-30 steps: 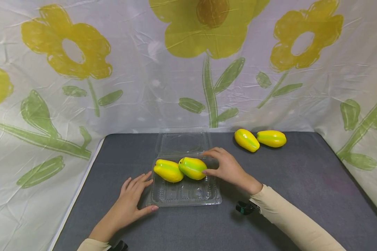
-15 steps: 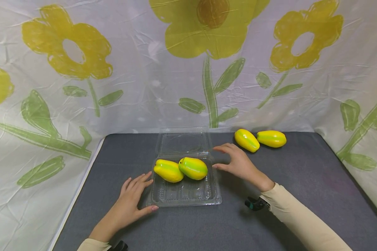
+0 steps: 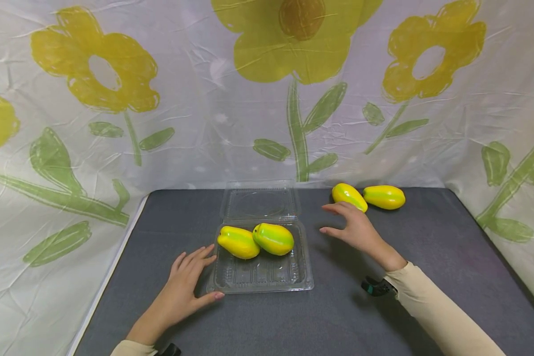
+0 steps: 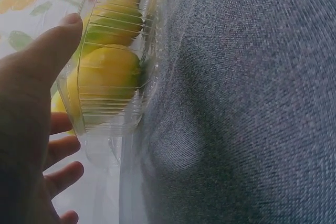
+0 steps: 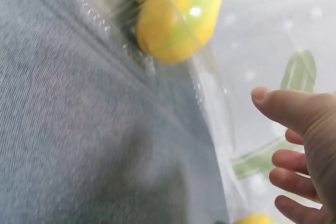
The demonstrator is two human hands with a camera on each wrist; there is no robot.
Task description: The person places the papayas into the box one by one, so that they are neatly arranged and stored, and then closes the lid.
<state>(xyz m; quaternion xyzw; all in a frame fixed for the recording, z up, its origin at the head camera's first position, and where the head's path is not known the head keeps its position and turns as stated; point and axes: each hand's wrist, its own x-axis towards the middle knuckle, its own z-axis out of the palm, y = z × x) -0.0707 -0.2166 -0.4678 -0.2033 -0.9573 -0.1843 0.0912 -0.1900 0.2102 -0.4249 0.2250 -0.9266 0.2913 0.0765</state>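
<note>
A clear plastic clamshell box [image 3: 267, 279] lies with its lid [image 3: 261, 200] folded back. Inside it sit yellow-green papayas, one at left [image 3: 239, 242] and one at right [image 3: 273, 239], with a sliver of another yellow one behind. At the box's left side is my left hand [image 3: 182, 289], fingers spread, fingertips and thumb right at the rim; it holds nothing. My right hand [image 3: 360, 235] is off the box's right side, thumb and fingers apart around nothing. In the head view it overlaps the lower end of a loose papaya [image 3: 348, 196].
Another loose papaya [image 3: 384, 197] lies beside the first at the back right of the dark grey table [image 3: 427, 277]. A white cloth with printed flowers [image 3: 191, 123] hangs right behind the table's back edge and along its sides.
My right hand has let go of the right papaya in the box and moved right, toward the loose papayas. The left hand and the box have stayed put.
</note>
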